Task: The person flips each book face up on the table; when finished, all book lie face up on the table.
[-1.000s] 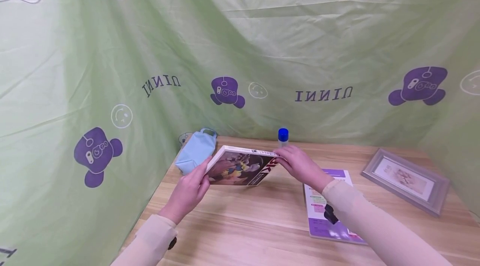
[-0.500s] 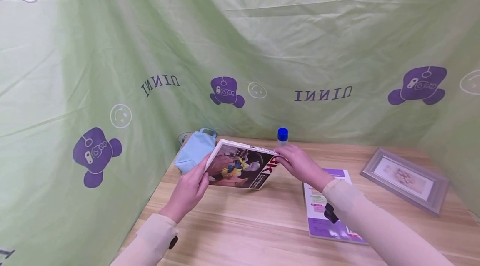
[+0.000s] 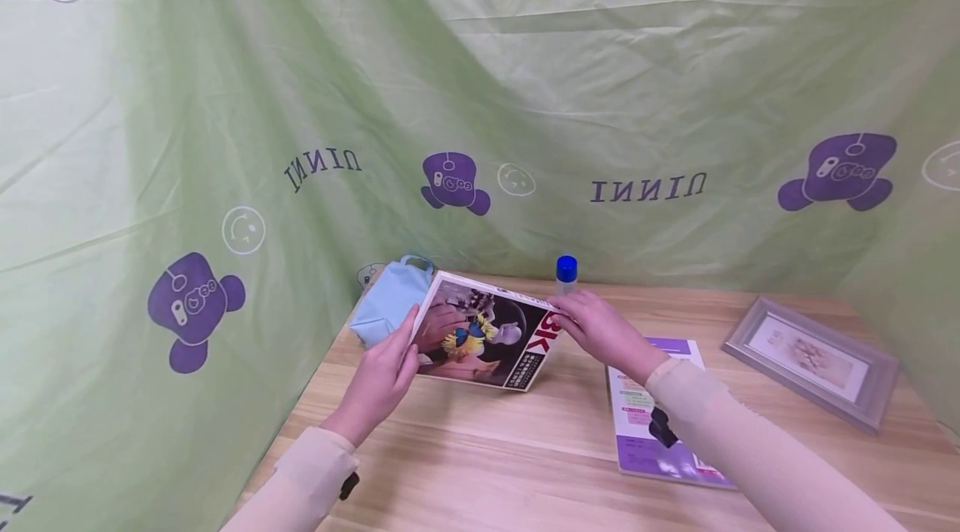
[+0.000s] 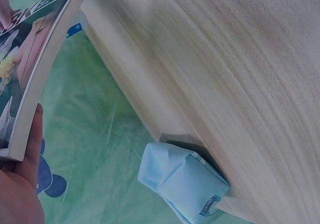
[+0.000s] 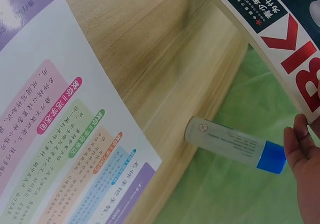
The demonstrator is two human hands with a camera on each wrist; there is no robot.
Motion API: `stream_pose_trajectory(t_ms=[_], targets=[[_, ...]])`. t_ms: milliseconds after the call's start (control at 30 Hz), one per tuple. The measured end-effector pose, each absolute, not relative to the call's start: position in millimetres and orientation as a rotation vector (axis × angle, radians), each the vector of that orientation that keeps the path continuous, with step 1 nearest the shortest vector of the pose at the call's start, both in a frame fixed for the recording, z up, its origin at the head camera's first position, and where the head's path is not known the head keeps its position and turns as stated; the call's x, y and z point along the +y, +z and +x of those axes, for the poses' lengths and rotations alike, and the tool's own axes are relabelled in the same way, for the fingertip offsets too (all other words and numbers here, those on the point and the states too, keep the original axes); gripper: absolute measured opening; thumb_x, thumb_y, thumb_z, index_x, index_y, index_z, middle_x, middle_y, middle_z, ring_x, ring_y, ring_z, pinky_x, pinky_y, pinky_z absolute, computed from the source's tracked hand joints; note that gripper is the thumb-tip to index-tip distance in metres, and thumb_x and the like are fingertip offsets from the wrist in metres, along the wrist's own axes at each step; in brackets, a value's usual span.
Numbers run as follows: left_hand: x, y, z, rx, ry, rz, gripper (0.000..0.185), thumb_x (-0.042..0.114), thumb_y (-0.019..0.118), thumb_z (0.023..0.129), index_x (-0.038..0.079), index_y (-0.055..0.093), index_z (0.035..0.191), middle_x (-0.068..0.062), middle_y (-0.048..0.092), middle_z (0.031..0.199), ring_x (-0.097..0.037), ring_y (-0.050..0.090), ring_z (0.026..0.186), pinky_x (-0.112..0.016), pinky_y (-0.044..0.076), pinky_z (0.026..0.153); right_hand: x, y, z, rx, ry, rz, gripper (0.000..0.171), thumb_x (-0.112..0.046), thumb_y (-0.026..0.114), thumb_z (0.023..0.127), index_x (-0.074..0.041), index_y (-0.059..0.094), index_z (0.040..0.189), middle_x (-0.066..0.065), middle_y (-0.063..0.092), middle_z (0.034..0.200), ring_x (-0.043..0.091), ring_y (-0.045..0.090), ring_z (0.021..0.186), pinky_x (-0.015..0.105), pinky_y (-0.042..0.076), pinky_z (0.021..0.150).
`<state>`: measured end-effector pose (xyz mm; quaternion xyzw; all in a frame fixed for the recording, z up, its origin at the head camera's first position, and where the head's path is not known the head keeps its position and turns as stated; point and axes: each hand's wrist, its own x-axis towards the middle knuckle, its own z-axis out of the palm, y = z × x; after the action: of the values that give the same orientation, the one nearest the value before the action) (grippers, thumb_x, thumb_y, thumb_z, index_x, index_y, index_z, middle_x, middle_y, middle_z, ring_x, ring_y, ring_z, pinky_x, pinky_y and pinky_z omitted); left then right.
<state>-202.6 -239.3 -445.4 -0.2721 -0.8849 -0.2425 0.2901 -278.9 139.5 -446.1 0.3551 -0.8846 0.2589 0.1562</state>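
Note:
A book [image 3: 480,336] with a dark picture cover and red letters is held tilted above the table by both hands. My left hand [image 3: 378,378] grips its left edge, thumb on the near side; the left wrist view shows fingers [image 4: 36,139] behind the book's thick white page edge. At the upper right corner, my right hand [image 3: 603,332] pinches the book beside the red letters, as the right wrist view also shows. A bottle with a blue cap [image 3: 566,269] stands just behind the right hand. Under the right forearm lies a purple and white book [image 3: 652,453], partly hidden by the sleeve.
The light blue pouch [image 3: 390,298] rests at the table's back left corner, partly behind the held book. A grey picture frame [image 3: 813,361] lies on the right of the wooden table [image 3: 480,465]. Green printed cloth [image 3: 525,98] hangs around the back and sides.
The held book has tilted so that its cover faces me more, its lower edge coming down and its upper left corner rising. Both hands keep their grip in nearly the same place.

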Motion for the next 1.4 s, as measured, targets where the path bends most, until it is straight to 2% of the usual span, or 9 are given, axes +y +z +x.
stream_pose_trajectory(t_ms=[567,700,833,967,1167,1233,1333,1400], targets=[[-234.8,-445.4,-201.4,-2.452,-0.782,-0.623,0.063,-0.001,0.063,0.097,0.002,0.044,0.157,-0.023,0.061,0.140,-0.042,0.068,0.114,-0.056,0.055,0.095,140.3,-446.8,-278.6,-2.565,0.788,0.986,0.035,-0.011,0.070,0.100,-0.004,0.069,0.134,0.016,0.073,0.122,0.036,0.069,0.111,0.054,0.054,0.097],[-234.3,-444.5,-200.4,-2.480,-0.835,-0.587,0.067,0.000,0.063,0.097,0.006,0.041,0.160,-0.025,0.063,0.138,-0.039,0.070,0.110,-0.055,0.057,0.093,139.7,-447.4,-278.0,-2.557,0.844,0.983,0.034,-0.010,0.072,0.099,-0.005,0.070,0.133,0.015,0.073,0.121,0.035,0.070,0.110,0.053,0.055,0.097],[-233.7,-444.1,-199.9,-2.500,-0.881,-0.554,0.072,0.001,0.062,0.098,0.017,0.037,0.164,-0.028,0.064,0.134,-0.037,0.071,0.108,-0.055,0.058,0.091,139.6,-446.4,-277.4,-2.562,0.888,0.984,0.033,-0.011,0.070,0.100,-0.009,0.069,0.134,0.011,0.073,0.123,0.031,0.071,0.111,0.051,0.056,0.096],[-233.9,-445.0,-200.4,-2.503,-0.888,-0.558,0.074,0.001,0.061,0.098,0.026,0.037,0.164,-0.021,0.064,0.138,-0.033,0.071,0.109,-0.052,0.057,0.093,139.8,-445.0,-277.3,-2.585,0.930,0.994,0.037,-0.011,0.069,0.102,-0.017,0.065,0.138,0.004,0.073,0.125,0.026,0.071,0.109,0.047,0.058,0.094],[-235.0,-448.7,-202.3,-2.501,-0.895,-0.586,0.068,-0.002,0.059,0.098,0.024,0.046,0.160,-0.009,0.064,0.142,-0.027,0.069,0.115,-0.049,0.056,0.097,141.0,-444.6,-276.8,-2.576,0.966,1.032,0.042,-0.011,0.068,0.102,-0.023,0.062,0.142,0.001,0.072,0.128,0.024,0.070,0.111,0.047,0.057,0.095],[-235.1,-449.8,-202.0,-2.514,-0.907,-0.577,0.067,-0.002,0.059,0.098,0.023,0.048,0.159,-0.009,0.065,0.141,-0.025,0.069,0.113,-0.048,0.057,0.095,142.0,-444.9,-276.2,-2.573,0.969,1.042,0.041,-0.011,0.068,0.102,-0.023,0.062,0.142,0.000,0.071,0.129,0.024,0.069,0.113,0.047,0.056,0.096],[-235.2,-451.1,-200.7,-2.542,-0.928,-0.551,0.067,-0.002,0.059,0.098,0.023,0.047,0.159,-0.011,0.068,0.136,-0.021,0.069,0.102,-0.045,0.059,0.088,143.2,-445.4,-275.0,-2.574,0.964,1.061,0.040,-0.011,0.067,0.103,-0.022,0.063,0.142,0.000,0.070,0.133,0.025,0.067,0.119,0.047,0.054,0.100],[-235.1,-451.5,-199.6,-2.554,-0.939,-0.536,0.067,-0.002,0.059,0.098,0.023,0.047,0.159,-0.011,0.072,0.127,-0.018,0.066,0.092,-0.041,0.059,0.082,143.8,-445.5,-274.2,-2.575,0.952,1.075,0.039,-0.012,0.066,0.103,-0.021,0.064,0.141,0.000,0.069,0.134,0.025,0.066,0.122,0.047,0.053,0.102]])
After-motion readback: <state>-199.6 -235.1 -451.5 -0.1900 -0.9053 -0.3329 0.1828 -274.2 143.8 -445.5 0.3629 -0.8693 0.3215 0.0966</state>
